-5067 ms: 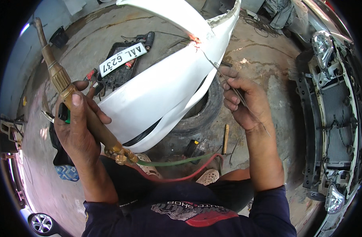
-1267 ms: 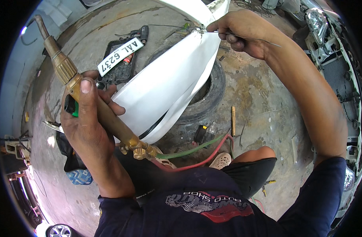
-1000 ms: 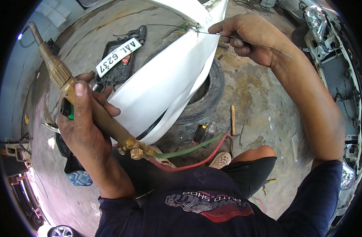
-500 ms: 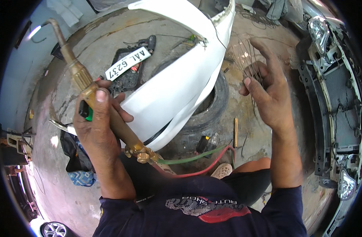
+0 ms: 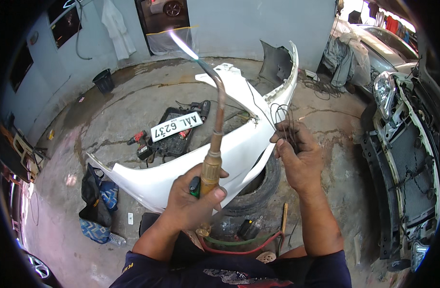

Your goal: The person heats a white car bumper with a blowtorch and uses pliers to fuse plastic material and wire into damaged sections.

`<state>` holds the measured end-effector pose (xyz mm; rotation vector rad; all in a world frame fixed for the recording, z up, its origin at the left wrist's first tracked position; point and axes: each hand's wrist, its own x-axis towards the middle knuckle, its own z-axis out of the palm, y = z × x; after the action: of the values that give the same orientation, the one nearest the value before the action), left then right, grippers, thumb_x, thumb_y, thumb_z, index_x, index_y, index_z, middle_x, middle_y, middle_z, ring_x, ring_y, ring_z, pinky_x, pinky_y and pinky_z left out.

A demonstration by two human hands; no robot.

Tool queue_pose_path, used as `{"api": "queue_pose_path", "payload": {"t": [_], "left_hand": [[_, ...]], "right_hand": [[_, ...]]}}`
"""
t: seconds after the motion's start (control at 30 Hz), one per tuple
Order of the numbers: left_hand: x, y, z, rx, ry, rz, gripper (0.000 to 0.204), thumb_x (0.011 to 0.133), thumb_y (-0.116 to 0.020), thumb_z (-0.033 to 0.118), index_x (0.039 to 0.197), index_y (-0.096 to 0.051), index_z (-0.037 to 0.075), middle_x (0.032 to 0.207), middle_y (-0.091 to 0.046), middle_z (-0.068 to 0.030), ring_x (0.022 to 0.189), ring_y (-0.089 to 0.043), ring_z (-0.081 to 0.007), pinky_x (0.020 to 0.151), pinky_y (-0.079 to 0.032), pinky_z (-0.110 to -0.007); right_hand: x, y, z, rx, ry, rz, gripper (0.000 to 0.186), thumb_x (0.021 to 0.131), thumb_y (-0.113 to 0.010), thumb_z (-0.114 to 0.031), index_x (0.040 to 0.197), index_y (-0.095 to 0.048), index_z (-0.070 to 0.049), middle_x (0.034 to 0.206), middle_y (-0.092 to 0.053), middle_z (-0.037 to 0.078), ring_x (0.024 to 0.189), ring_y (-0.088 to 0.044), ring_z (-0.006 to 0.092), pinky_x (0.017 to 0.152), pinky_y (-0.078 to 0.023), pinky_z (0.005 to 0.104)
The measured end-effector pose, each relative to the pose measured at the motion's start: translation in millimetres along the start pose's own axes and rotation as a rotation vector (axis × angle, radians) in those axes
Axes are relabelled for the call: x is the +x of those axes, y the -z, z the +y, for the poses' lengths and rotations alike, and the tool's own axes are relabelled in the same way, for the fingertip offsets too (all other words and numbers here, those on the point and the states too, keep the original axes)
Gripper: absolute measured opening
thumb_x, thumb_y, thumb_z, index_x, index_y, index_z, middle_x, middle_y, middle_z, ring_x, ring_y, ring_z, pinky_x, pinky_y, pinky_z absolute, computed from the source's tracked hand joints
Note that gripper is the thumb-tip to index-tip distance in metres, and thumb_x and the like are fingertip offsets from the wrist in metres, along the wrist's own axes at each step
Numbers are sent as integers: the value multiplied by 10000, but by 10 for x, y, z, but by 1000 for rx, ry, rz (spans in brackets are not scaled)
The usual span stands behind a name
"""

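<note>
My left hand [image 5: 193, 201] is closed around a brass gas torch [image 5: 211, 168], held upright in front of me. A bright flame [image 5: 184, 45] burns at its bent tip, pointing up and to the left. A green lighter [image 5: 194, 188] is tucked in the same hand. My right hand [image 5: 301, 165] pinches a bundle of thin, looped wire [image 5: 286, 120]. Below and beyond both hands lies a white car bumper [image 5: 155, 182], resting over a black tyre [image 5: 273, 185] and cracked near its upper edge. A green hose [image 5: 237, 242] and a red hose [image 5: 261, 249] run from the torch's lower end.
A licence plate [image 5: 177, 126] lies on a black tray beside a red drill [image 5: 137, 138] and a dark power tool [image 5: 200, 111]. At left sits a patterned bag [image 5: 95, 229]. A car's exposed front [image 5: 407, 158] stands at right. A wooden stick [image 5: 284, 216] lies near my feet.
The view has tilted up toward the far wall. My left hand has brought the lit torch from the left to the middle, and my right hand with the wire is nearer the bumper.
</note>
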<state>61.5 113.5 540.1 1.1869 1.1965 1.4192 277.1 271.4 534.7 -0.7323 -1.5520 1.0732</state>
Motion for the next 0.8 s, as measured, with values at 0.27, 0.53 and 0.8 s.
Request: {"api": "queue_pose_path", "payload": {"t": [0.27, 0.53, 0.8], "left_hand": [[10, -105, -78, 52, 84, -76, 335, 981, -795, 226, 1254, -682, 69, 856, -697, -19, 698, -664, -95, 663, -566, -285], [1, -60, -85, 81, 125, -104, 382, 983, -797, 271, 1264, -668, 47, 887, -709, -49, 716, -672, -96, 668, -578, -282], [18, -50, -56, 103, 136, -118, 386, 992, -781, 241, 1269, -657, 2, 886, -675, -47, 731, -665, -110, 659, -572, -277]], "right_hand": [[70, -95, -169, 46, -12, -38, 267, 980, -631, -8, 1244, -659, 17, 995, -738, 52, 757, -618, 69, 677, -526, 234], [106, -233, -242, 103, -19, -86, 278, 994, -628, -14, 1268, -651, 24, 998, -742, 55, 756, -616, 68, 679, -522, 228], [149, -268, -251, 56, -1, -110, 283, 997, -626, -17, 1275, -650, 25, 986, -742, 49, 743, -607, 60, 667, -513, 225]]}}
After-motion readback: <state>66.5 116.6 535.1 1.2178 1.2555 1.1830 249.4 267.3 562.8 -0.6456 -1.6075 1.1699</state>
